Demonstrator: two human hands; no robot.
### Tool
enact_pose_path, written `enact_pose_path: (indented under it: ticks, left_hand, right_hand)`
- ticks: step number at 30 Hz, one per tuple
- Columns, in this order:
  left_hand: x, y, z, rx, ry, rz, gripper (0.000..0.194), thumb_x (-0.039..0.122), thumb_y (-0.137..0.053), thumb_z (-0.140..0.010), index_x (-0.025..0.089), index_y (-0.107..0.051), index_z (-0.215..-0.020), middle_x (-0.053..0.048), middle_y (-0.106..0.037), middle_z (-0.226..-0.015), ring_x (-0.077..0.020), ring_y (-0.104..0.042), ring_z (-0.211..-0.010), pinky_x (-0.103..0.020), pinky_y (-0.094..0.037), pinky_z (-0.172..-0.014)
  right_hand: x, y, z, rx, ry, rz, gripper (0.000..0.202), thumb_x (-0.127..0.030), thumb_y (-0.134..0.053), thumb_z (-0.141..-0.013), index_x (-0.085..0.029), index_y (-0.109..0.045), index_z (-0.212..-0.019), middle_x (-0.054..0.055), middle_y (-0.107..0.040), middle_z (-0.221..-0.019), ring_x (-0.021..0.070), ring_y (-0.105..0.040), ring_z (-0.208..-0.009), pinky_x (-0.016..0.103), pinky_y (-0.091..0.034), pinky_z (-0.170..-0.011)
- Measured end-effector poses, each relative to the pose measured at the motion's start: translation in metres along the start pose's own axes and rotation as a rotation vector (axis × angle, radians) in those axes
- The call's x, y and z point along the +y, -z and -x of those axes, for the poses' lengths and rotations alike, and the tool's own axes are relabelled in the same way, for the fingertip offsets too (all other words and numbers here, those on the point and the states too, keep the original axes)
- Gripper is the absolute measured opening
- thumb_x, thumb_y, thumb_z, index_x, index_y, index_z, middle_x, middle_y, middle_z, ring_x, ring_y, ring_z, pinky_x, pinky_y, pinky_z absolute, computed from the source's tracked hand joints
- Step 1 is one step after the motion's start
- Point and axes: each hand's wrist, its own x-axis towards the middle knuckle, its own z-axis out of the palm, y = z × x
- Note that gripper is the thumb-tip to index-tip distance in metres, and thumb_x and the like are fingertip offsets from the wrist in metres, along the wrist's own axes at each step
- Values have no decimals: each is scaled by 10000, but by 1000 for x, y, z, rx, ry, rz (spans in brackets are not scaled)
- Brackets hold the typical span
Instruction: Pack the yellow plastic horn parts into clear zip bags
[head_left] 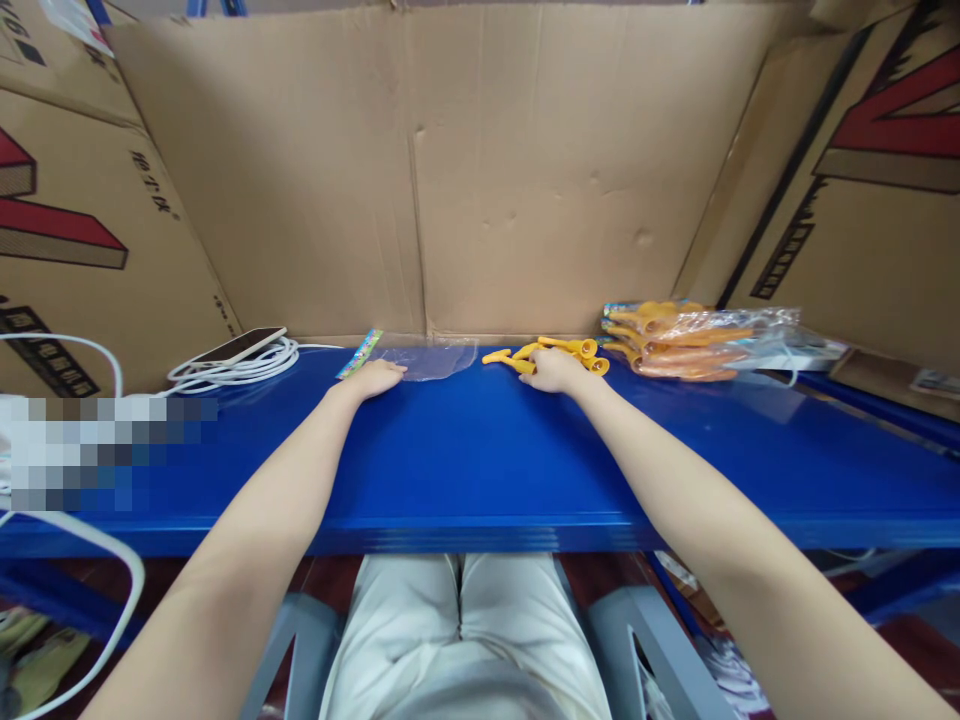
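Note:
A clear plastic bag [442, 358] with a colourful header strip lies flat near the back of the blue table. My left hand [375, 378] rests on its lower left part, fingers stretched out to the right. To the right is a small pile of yellow pipe-shaped plastic toys [581, 347] with flared ends. My right hand [551, 371] reaches into this pile from the front, fingers curled down over the toys; its fingertips are partly hidden among them. Further right, several packed bags of the same yellow toys [667, 340] lie stacked.
A tall cardboard panel [555, 180] stands behind the blue table [480, 460], with printed cartons at both sides. At the left, a phone-like device [244, 345] lies on a coiled white cable [240, 372]. A white cable hangs over the front left edge.

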Motion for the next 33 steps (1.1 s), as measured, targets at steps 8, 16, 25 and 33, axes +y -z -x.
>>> enact_pose_path:
  ticks: [8, 16, 25, 33]
  left_hand:
    - [-1, 3, 3, 7, 98, 76, 498, 486, -351, -843, 208, -734, -998, -55, -677, -1178, -208, -619, -1097, -221, -442, -911]
    - [-8, -2, 0, 68, 73, 38, 351, 357, -441, -807, 234, -743, -937, -29, -713, -1093, -185, -655, -1003, -203, -465, -846]
    - [6, 5, 10, 97, 229, -96, 346, 369, -457, -832, 173, -697, -985, -125, -687, -1126, -275, -621, -1066, -335, -471, -873]
    - [35, -1, 12, 189, -20, 37, 409, 431, -441, -869, 126, -637, -1058, -136, -682, -1097, -261, -631, -1029, -309, -468, -851]
  right_hand:
    - [2, 4, -2, 88, -39, -207, 161, -243, -603, -798, -140, -684, -892, 93, -716, -896, 202, -657, -784, 233, -434, -605]
    - [-7, 0, -3, 216, 29, -664, 241, -203, -613, -797, -114, -636, -1020, 69, -704, -863, 137, -635, -724, 218, -465, -655]
    - [-17, -16, -2, -41, 200, -716, 202, -179, -655, -745, -138, -639, -942, -5, -616, -644, 96, -557, -556, 198, -427, -552]
    - [-17, -14, 0, -53, 213, -619, 276, -245, -651, -749, -152, -652, -1008, 18, -660, -779, 120, -586, -686, 205, -422, -609]
